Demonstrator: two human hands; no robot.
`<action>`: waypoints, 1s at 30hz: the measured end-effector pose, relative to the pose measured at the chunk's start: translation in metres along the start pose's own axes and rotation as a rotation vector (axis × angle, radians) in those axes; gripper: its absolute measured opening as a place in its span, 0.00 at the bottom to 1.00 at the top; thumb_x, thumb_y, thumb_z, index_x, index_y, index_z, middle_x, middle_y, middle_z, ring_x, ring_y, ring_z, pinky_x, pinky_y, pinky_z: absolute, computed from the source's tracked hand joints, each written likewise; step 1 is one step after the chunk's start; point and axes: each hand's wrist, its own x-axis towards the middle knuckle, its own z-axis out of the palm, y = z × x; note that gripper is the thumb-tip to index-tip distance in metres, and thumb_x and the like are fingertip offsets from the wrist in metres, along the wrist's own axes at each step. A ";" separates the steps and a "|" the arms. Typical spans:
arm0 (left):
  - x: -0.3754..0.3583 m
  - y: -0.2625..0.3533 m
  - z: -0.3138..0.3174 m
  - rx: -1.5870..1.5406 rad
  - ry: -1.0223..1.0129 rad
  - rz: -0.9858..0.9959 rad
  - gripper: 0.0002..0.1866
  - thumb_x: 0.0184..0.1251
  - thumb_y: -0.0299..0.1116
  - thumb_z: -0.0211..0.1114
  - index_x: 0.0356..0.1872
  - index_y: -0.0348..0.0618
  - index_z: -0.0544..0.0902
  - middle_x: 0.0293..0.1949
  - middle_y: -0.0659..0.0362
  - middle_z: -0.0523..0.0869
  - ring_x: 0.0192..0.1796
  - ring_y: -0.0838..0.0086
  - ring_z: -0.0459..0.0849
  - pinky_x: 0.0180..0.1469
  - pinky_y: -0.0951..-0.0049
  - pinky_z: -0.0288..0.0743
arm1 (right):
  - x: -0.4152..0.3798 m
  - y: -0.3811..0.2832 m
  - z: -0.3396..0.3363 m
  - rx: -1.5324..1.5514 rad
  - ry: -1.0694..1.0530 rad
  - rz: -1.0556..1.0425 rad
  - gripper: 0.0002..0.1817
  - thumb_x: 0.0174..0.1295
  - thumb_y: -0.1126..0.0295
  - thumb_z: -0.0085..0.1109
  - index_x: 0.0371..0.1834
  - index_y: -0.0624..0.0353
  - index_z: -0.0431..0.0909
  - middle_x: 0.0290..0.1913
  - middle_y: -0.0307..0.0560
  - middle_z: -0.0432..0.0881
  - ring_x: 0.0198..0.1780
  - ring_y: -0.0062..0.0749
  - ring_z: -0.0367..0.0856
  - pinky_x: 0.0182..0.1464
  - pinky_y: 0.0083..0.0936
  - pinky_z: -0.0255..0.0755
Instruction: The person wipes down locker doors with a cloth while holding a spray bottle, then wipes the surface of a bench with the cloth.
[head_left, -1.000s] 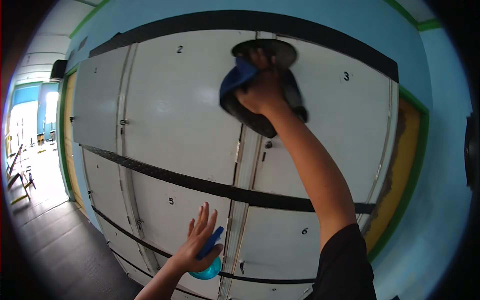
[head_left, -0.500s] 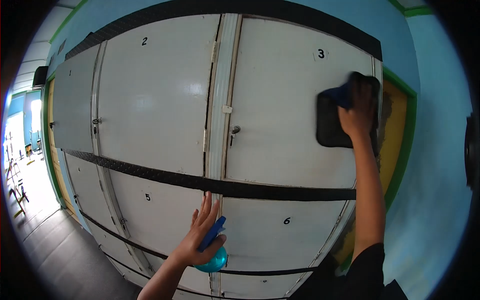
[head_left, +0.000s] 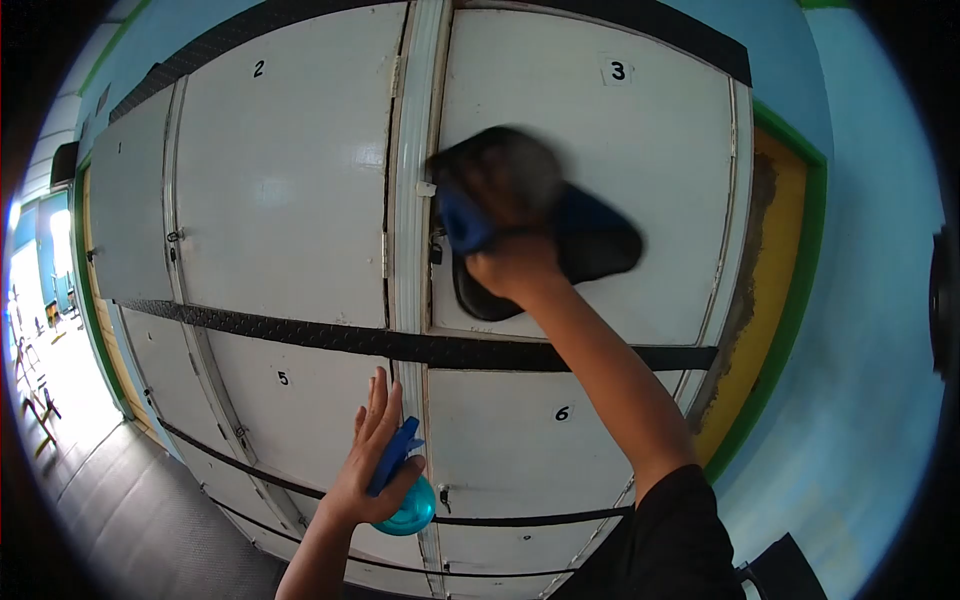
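Observation:
My right hand (head_left: 515,255) presses a black and blue cloth (head_left: 600,240) against the white locker door marked 3 (head_left: 660,150). The cloth is blurred by motion and covers the left part of that door, by its handle; it hides most of my fingers. Lower down, my left hand (head_left: 372,465) holds a spray bottle with a blue trigger head (head_left: 393,457) and a round turquoise body (head_left: 410,508). Its fingers point up, and the bottle's neck sits between thumb and palm, in front of the lockers below the black strip.
Locker doors marked 2 (head_left: 285,180), 5 (head_left: 290,410) and 6 (head_left: 530,430) surround door 3. Black textured strips (head_left: 480,352) run between the rows. A green-framed yellow panel (head_left: 770,300) and blue wall stand at right. Grey floor (head_left: 150,510) lies at lower left.
My right hand and the cloth have moved left across door 3, from its right edge to its handle side. My left hand still holds the bottle. The view has shifted slightly.

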 end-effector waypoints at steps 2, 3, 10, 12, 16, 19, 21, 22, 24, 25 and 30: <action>-0.002 0.000 -0.003 0.010 -0.011 -0.026 0.49 0.61 0.37 0.63 0.85 0.49 0.51 0.84 0.40 0.40 0.85 0.45 0.34 0.78 0.32 0.26 | -0.006 0.000 0.012 0.173 -0.087 -0.101 0.37 0.60 0.54 0.63 0.74 0.50 0.69 0.77 0.54 0.66 0.79 0.55 0.60 0.76 0.51 0.61; -0.003 0.000 -0.003 0.011 -0.015 -0.057 0.50 0.60 0.36 0.64 0.85 0.49 0.51 0.84 0.40 0.40 0.86 0.45 0.34 0.78 0.32 0.27 | -0.011 0.012 0.011 0.174 -0.087 -0.096 0.37 0.60 0.54 0.63 0.74 0.50 0.69 0.77 0.54 0.66 0.79 0.55 0.60 0.76 0.51 0.61; 0.002 -0.002 0.008 0.020 -0.042 -0.056 0.51 0.59 0.34 0.65 0.85 0.49 0.50 0.85 0.41 0.39 0.86 0.45 0.34 0.78 0.31 0.29 | -0.095 0.130 -0.069 -0.070 -0.170 -0.051 0.27 0.66 0.51 0.61 0.62 0.56 0.79 0.65 0.60 0.78 0.65 0.62 0.74 0.70 0.53 0.66; 0.006 -0.002 0.009 0.061 -0.062 0.013 0.51 0.59 0.32 0.65 0.85 0.48 0.50 0.84 0.40 0.39 0.86 0.45 0.34 0.78 0.30 0.29 | -0.140 0.167 -0.086 0.031 -0.241 0.355 0.28 0.67 0.51 0.60 0.65 0.58 0.78 0.68 0.61 0.76 0.69 0.61 0.72 0.72 0.51 0.65; 0.037 0.005 -0.006 0.074 -0.065 0.067 0.50 0.59 0.29 0.64 0.84 0.47 0.51 0.84 0.38 0.39 0.86 0.45 0.36 0.79 0.35 0.32 | -0.213 0.200 -0.066 -0.205 0.096 0.399 0.31 0.70 0.51 0.57 0.69 0.60 0.75 0.73 0.64 0.71 0.75 0.60 0.66 0.77 0.47 0.59; 0.087 0.010 -0.028 0.011 0.016 0.338 0.49 0.58 0.27 0.64 0.84 0.45 0.53 0.83 0.36 0.44 0.86 0.46 0.40 0.81 0.44 0.39 | -0.228 0.182 -0.052 -0.026 -0.109 0.684 0.35 0.71 0.51 0.53 0.74 0.65 0.68 0.79 0.68 0.62 0.82 0.63 0.52 0.83 0.50 0.43; 0.119 0.020 -0.038 -0.045 0.095 0.391 0.49 0.57 0.25 0.62 0.84 0.49 0.56 0.81 0.36 0.55 0.84 0.47 0.53 0.81 0.53 0.48 | -0.216 0.167 -0.019 -0.229 -0.021 0.608 0.32 0.73 0.53 0.52 0.72 0.65 0.70 0.76 0.66 0.67 0.79 0.60 0.58 0.81 0.49 0.48; 0.131 0.029 -0.041 -0.045 0.096 0.392 0.49 0.57 0.25 0.62 0.84 0.49 0.56 0.81 0.36 0.55 0.84 0.47 0.53 0.81 0.53 0.48 | -0.201 0.150 -0.009 -0.315 0.041 0.552 0.30 0.74 0.54 0.51 0.71 0.65 0.71 0.74 0.65 0.69 0.78 0.59 0.61 0.81 0.49 0.51; 0.146 0.050 -0.047 -0.195 0.091 -0.005 0.48 0.57 0.25 0.61 0.83 0.54 0.58 0.78 0.40 0.65 0.79 0.51 0.65 0.77 0.57 0.60 | -0.169 0.111 0.007 -0.390 0.136 0.460 0.28 0.73 0.54 0.52 0.66 0.64 0.75 0.69 0.62 0.74 0.73 0.57 0.68 0.78 0.48 0.57; 0.150 0.049 -0.048 -0.195 0.093 -0.001 0.48 0.57 0.25 0.61 0.83 0.54 0.58 0.78 0.40 0.65 0.79 0.51 0.65 0.77 0.57 0.60 | -0.154 0.080 0.011 -0.275 0.138 0.397 0.27 0.71 0.53 0.53 0.64 0.63 0.77 0.67 0.61 0.77 0.70 0.57 0.71 0.75 0.48 0.60; 0.153 0.051 -0.048 -0.323 0.111 -0.041 0.48 0.54 0.24 0.59 0.83 0.57 0.61 0.76 0.49 0.71 0.73 0.59 0.72 0.69 0.62 0.72 | -0.104 -0.063 -0.016 0.561 -0.131 0.334 0.32 0.61 0.54 0.68 0.65 0.60 0.76 0.63 0.56 0.80 0.65 0.55 0.77 0.71 0.46 0.68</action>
